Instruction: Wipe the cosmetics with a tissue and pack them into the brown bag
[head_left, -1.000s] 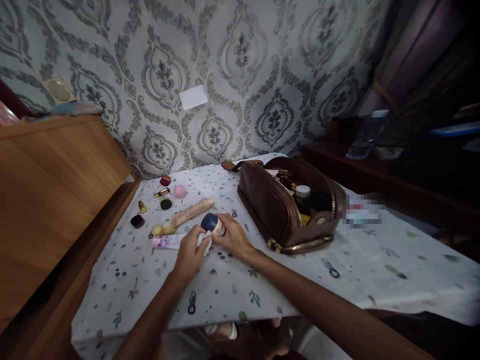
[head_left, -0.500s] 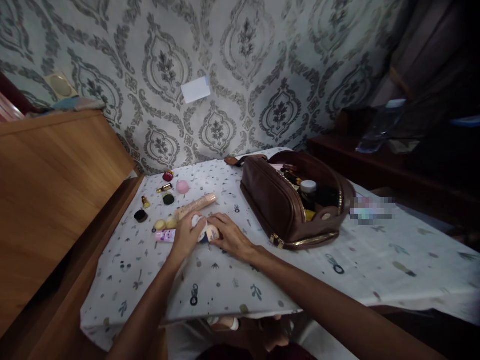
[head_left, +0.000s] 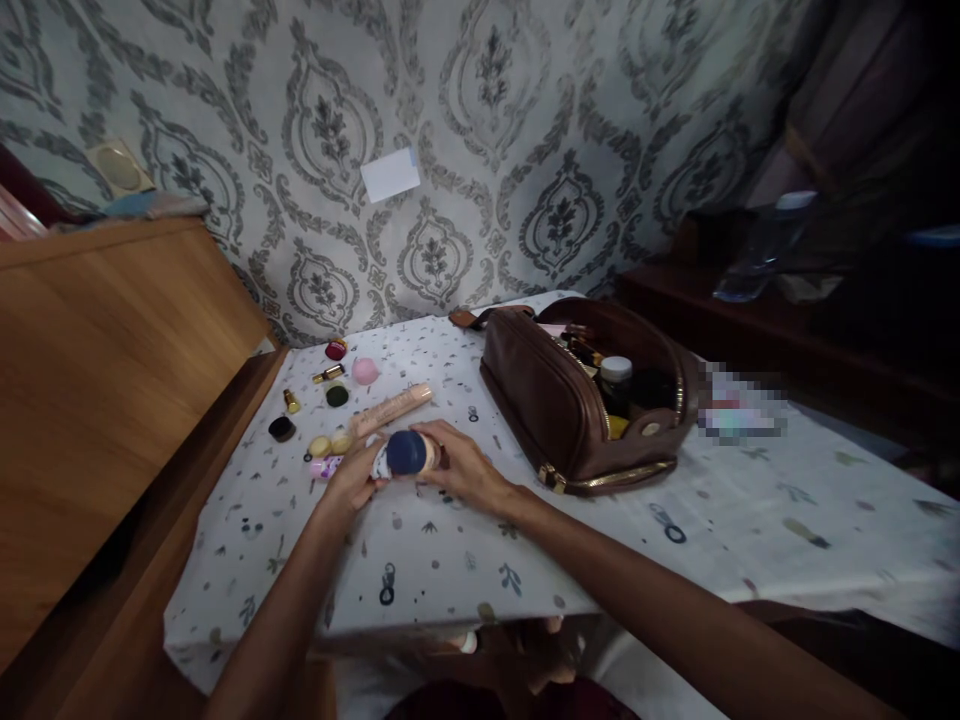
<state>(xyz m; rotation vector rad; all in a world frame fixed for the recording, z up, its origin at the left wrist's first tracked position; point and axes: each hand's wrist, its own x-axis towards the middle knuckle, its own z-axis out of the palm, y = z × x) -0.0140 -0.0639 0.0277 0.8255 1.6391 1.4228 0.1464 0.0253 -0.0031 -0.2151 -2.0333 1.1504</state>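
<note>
Close together over the table, my hands hold a small container with a round dark blue cap [head_left: 406,452]. My right hand [head_left: 466,468] grips its peach-coloured side with thumb and fingers. My left hand [head_left: 351,480] closes on a white piece with dark markings [head_left: 381,461]; whether it belongs to the same container I cannot tell. Just beyond lies a peach tube [head_left: 393,408]. A purple-and-white tube [head_left: 325,467] lies partly behind my left hand, near two pale yellow round pieces [head_left: 321,446].
An open brown zip bag [head_left: 536,400] with cosmetics inside stands right of my hands. At the back left lie a pink rounded piece [head_left: 365,371], a dark green disc [head_left: 337,396], a black round piece [head_left: 282,429] and gold pieces [head_left: 291,401]. A wooden cabinet [head_left: 112,370] borders the left.
The container has turned in my hands, so its dark blue cap now faces me instead of its peach end. My left hand has shifted slightly left and down.
</note>
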